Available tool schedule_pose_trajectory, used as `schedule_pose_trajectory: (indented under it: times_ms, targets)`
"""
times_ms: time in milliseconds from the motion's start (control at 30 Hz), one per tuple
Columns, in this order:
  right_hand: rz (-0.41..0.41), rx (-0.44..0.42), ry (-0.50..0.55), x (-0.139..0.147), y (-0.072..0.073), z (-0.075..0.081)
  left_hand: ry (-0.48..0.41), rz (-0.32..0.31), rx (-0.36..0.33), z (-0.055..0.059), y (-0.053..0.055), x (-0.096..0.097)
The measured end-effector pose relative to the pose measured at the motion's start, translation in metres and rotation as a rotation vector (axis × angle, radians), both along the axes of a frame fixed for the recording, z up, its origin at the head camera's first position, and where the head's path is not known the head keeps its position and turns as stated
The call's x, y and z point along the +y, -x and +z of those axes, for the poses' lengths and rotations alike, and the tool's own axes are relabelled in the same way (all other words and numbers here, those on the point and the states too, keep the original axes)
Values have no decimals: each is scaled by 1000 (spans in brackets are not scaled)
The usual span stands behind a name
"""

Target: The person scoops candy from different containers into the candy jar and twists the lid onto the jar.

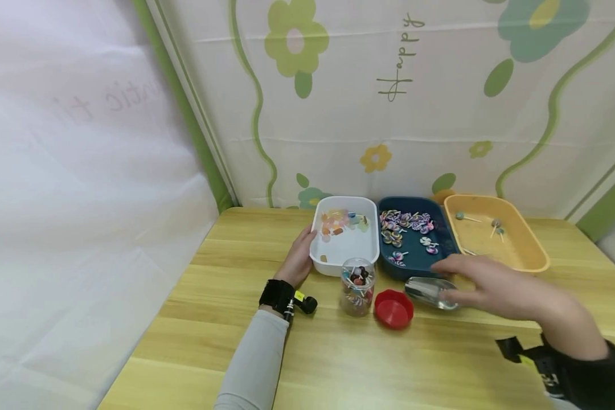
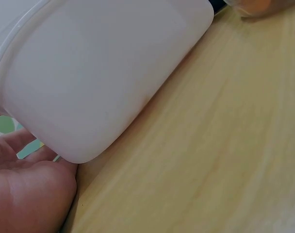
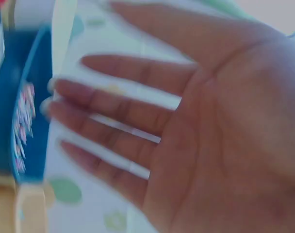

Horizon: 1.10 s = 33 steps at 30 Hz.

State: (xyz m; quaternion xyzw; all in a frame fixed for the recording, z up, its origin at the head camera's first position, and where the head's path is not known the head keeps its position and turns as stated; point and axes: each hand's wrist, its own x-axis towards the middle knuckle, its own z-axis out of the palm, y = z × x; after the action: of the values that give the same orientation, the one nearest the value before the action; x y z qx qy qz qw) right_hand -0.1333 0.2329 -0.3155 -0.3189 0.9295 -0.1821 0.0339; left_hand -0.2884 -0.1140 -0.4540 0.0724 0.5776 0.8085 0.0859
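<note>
My left hand (image 1: 298,259) is at the near left side of a white plastic bin (image 1: 344,265) and grips its edge; some fingers are hidden behind the bin's wall in the left wrist view. Wrapped gummy-like candies (image 1: 333,221) lie inside. My right hand (image 1: 497,287) hovers, blurred, above a clear scoop (image 1: 425,291), its fingers spread with nothing held, as the palm (image 3: 225,126) shows. In front of the bins stands an uncapped clear jar (image 1: 357,296) partly filled with lollipops. Beside it lies a red lid (image 1: 393,309).
A navy bin (image 1: 415,263) of swirl lollipops adjoins the white one. Right of it is a yellow bin (image 1: 523,250) with a few lollipops. All stand on a wooden table (image 1: 195,319) against a printed curtain (image 1: 333,119).
</note>
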Motion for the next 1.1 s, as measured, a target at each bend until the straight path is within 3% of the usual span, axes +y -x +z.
schedule_pose_trajectory:
  times_ms: [267, 467, 600, 700, 767, 833, 900, 1000, 1100]
  targets:
    - [14, 27, -173, -65, 2, -39, 9, 31, -18, 0, -2, 2]
    - [57, 99, -289, -87, 3, -61, 61, 83, -25, 2, 1, 3]
    - [93, 139, -283, -89, 0, -62, 219, 217, -1, 6, -1, -4]
    - [70, 84, -250, -85, -5, -50, 342, 332, 29, 21, -7, -11]
    - [50, 46, -208, -81, -9, -39, 377, 353, 91, 34, -12, -14]
    - [37, 37, -160, -77, -13, -25, 407, 302, 209, 49, -18, -17]
    - [40, 63, -83, -73, -16, -12, 412, 176, 354, 64, -27, -17]
    - [60, 132, 80, -68, -20, 5, 404, -112, 540, 84, -47, -14]
    - [74, 191, 277, -67, -21, 16, 414, -407, 588, 99, -72, -8]
